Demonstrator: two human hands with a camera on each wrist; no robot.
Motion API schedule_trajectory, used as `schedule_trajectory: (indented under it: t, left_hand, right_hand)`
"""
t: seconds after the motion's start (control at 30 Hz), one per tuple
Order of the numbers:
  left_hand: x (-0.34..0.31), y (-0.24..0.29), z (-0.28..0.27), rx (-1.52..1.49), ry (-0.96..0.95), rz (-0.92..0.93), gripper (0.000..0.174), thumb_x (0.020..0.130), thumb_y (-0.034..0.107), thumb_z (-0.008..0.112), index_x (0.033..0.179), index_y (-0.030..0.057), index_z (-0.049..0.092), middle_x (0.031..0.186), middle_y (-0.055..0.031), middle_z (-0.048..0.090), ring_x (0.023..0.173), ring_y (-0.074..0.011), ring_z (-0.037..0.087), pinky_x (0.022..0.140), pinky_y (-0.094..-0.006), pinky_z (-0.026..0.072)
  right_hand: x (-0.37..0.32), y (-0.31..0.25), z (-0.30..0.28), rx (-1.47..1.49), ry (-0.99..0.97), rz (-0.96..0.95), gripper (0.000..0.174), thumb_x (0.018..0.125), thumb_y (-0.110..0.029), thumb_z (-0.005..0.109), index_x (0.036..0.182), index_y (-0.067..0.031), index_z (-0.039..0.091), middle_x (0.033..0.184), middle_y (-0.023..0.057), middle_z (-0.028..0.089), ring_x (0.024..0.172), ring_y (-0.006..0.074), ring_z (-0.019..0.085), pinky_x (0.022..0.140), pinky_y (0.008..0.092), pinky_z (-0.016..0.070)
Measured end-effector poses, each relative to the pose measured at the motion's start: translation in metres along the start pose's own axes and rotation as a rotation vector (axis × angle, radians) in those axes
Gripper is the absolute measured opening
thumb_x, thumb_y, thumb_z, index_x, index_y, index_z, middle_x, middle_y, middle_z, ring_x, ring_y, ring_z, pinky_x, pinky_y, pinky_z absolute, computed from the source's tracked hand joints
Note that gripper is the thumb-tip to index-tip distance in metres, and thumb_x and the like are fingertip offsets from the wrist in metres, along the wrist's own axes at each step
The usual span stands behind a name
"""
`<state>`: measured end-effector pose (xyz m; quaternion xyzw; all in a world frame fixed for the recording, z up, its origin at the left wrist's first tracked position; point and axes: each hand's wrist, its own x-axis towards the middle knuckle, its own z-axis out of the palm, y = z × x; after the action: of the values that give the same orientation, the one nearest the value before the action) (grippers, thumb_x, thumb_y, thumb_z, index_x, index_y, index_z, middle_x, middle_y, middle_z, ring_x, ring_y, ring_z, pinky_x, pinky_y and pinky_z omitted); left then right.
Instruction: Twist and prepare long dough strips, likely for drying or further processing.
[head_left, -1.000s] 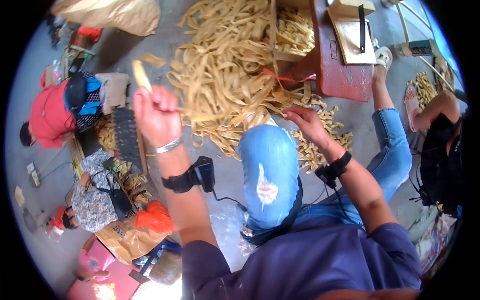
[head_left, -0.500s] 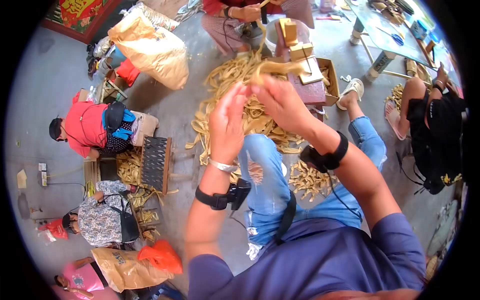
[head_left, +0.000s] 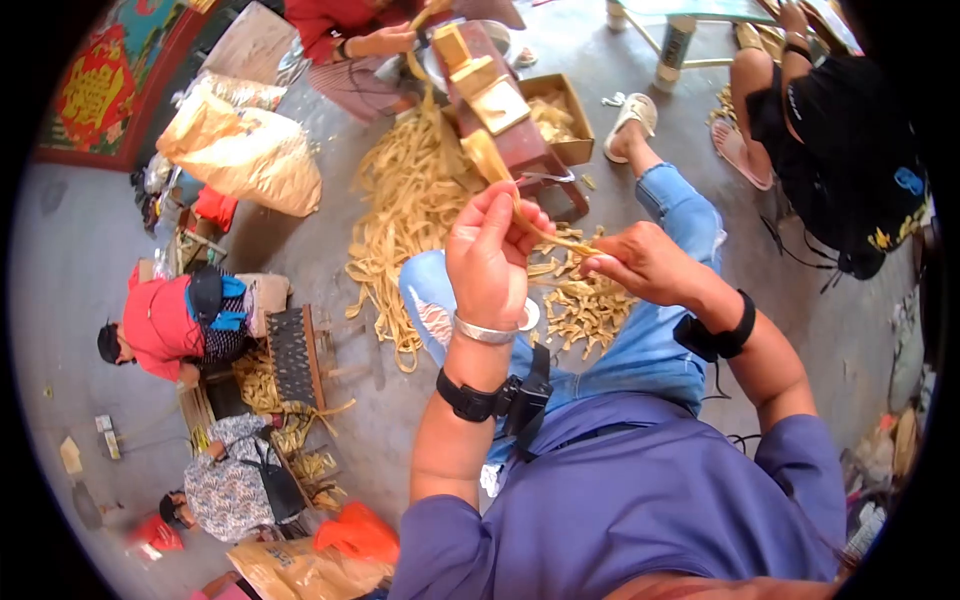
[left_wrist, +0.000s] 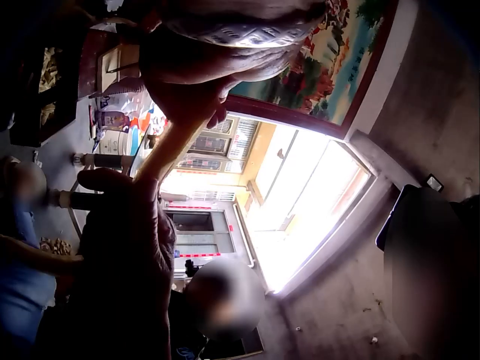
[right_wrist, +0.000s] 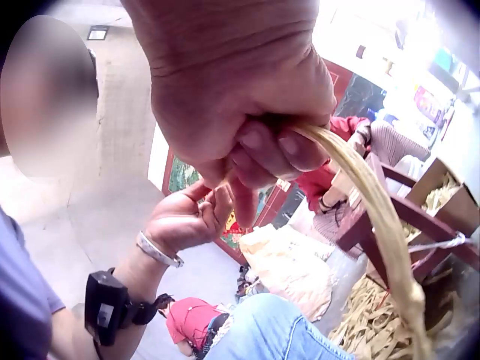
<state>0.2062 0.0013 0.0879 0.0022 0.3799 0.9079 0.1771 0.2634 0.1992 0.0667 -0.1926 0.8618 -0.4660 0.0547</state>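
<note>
A long tan pliable strip [head_left: 562,241] runs between my two hands, raised over my lap. My left hand [head_left: 490,250], with a silver bangle at the wrist, pinches it on the left. On the other side my right hand [head_left: 652,262] grips the strip in curled fingers. The right wrist view shows a length of the strip [right_wrist: 371,195] curving down out of the right fist, twisted and lumpy low down. In the left wrist view both hands are dark, with the strip [left_wrist: 166,154] stretched from one to the other.
A heap of loose tan strips [head_left: 400,200] lies on the floor ahead, and short knotted pieces [head_left: 585,310] lie near my knee. A red-brown bench [head_left: 520,145] with wooden blocks stands beyond, beside a cardboard box [head_left: 565,120]. Other people sit around.
My hands were wide apart, came together over the heap half a second ago, and are now apart again with the strip between them. The head view has turned.
</note>
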Motion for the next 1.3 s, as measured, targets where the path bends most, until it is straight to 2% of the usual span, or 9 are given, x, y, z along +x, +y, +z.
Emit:
schedule_trajectory:
  t: [0.23,0.3,0.53,0.67,0.9,1.07,1.2,1.27,1.3]
  left_hand:
    - [-0.014,-0.018,0.027,0.566,-0.109,-0.361,0.011,0.089,0.008,0.059,0.097,0.0003,0.059,0.068,-0.0043,0.06,0.047,-0.0081,0.05,0.045,-0.0202,0.0416]
    - [-0.019,-0.015,0.035,0.712,-0.269,-0.528,0.01,0.085,0.007,0.062,0.09,-0.0002,0.059,0.066,-0.0007,0.058,0.042,-0.0018,0.042,0.039,-0.0165,0.0337]
    - [-0.015,-0.026,0.006,0.119,-0.162,-0.702,0.007,0.09,0.007,0.054,0.094,0.0017,0.056,0.063,-0.0002,0.054,0.036,-0.0013,0.035,0.037,-0.0196,0.0332]
    - [-0.014,-0.044,-0.003,0.18,-0.006,-0.584,0.012,0.093,0.012,0.051,0.1,0.0039,0.057,0.078,-0.0035,0.059,0.052,-0.007,0.049,0.042,-0.0205,0.0378]
    - [-0.018,-0.044,-0.016,-0.001,-0.229,-0.755,0.016,0.093,0.014,0.052,0.102,0.0022,0.056,0.069,-0.0013,0.052,0.051,-0.0071,0.045,0.038,-0.0205,0.0361]
    - [-0.016,-0.04,-0.014,0.088,-0.354,-0.863,0.014,0.089,0.011,0.056,0.097,-0.0005,0.056,0.066,-0.0045,0.055,0.046,-0.0085,0.049,0.033,-0.0201,0.0355]
    - [-0.009,-0.04,-0.02,-0.037,-0.263,-0.804,0.017,0.088,0.012,0.059,0.101,0.0015,0.056,0.073,-0.0052,0.058,0.054,-0.0108,0.054,0.039,-0.023,0.042]
    - [-0.008,-0.047,-0.017,-0.056,-0.193,-0.737,0.019,0.089,0.012,0.057,0.105,0.0024,0.055,0.082,-0.0057,0.061,0.065,-0.0133,0.061,0.046,-0.0259,0.049]
    - [-0.016,-0.039,0.001,-0.089,-0.139,-0.67,0.031,0.086,0.009,0.061,0.116,0.0054,0.05,0.094,-0.0068,0.061,0.084,-0.0173,0.062,0.067,-0.0321,0.0546]
  right_hand:
    - [-0.052,-0.029,-0.071,-0.003,0.107,-0.19,0.005,0.085,-0.006,0.059,0.088,-0.0033,0.061,0.083,0.0092,0.063,0.074,0.0286,0.062,0.065,0.0345,0.0481]
    - [-0.045,-0.019,-0.073,-0.098,0.19,-0.357,0.011,0.075,0.001,0.063,0.083,-0.0067,0.065,0.07,0.0066,0.053,0.062,0.022,0.056,0.054,0.0315,0.0417]
    - [-0.036,0.01,-0.032,-0.048,0.302,-0.388,0.032,0.067,-0.004,0.076,0.096,-0.0172,0.074,0.072,0.0026,0.049,0.061,0.016,0.053,0.052,0.0281,0.0421]
    - [-0.033,0.015,-0.011,0.132,0.39,-0.385,0.027,0.07,-0.002,0.074,0.094,-0.0137,0.073,0.082,0.0055,0.055,0.067,0.0167,0.055,0.055,0.0291,0.0446]
    - [-0.028,0.025,-0.012,0.233,0.356,-0.456,0.033,0.072,0.014,0.057,0.092,-0.0081,0.071,0.105,0.0111,0.062,0.09,0.027,0.064,0.069,0.0315,0.0509]
    - [-0.03,0.029,-0.017,0.075,0.278,-0.421,0.032,0.07,0.011,0.062,0.093,-0.0088,0.07,0.101,0.0098,0.062,0.084,0.0269,0.064,0.068,0.0319,0.0511]
    - [-0.034,0.023,-0.012,0.059,0.326,-0.508,0.029,0.067,0.001,0.072,0.093,-0.0126,0.071,0.084,0.005,0.062,0.074,0.0231,0.064,0.062,0.0316,0.051]
    - [-0.041,0.033,-0.008,0.051,0.3,-0.41,0.026,0.069,0.003,0.07,0.092,-0.0099,0.07,0.097,0.0087,0.062,0.081,0.0226,0.063,0.067,0.0312,0.0513]
    - [-0.041,0.031,-0.008,0.071,0.346,-0.367,0.024,0.07,0.003,0.07,0.091,-0.0088,0.069,0.103,0.0102,0.06,0.084,0.0228,0.063,0.07,0.0316,0.0512]
